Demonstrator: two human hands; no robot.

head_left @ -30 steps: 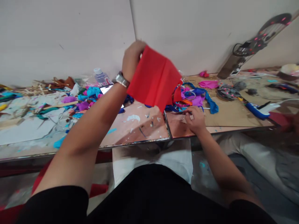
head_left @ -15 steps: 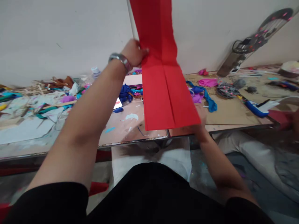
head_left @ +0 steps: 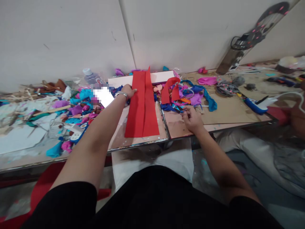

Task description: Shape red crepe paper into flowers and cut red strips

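A long red crepe paper sheet, creased lengthwise, lies flat on the low work board in front of me. My left hand, with a metal watch on the wrist, rests on the sheet's left edge near its far end, fingers pressed on the paper. My right hand sits on the cardboard to the right of the sheet, fingers curled in a pinch on something small I cannot make out. A curled red paper strip stands just behind it among blue and purple scraps.
Coloured paper scraps, a phone and a plastic bottle crowd the left side. A white box lies behind the sheet. A glue gun and a racket-like frame are at the right. Another person's legs are beside me.
My left hand brought the red sheet down from the air and laid it flat on the board. My right hand, hidden behind the sheet before, shows again beside it.
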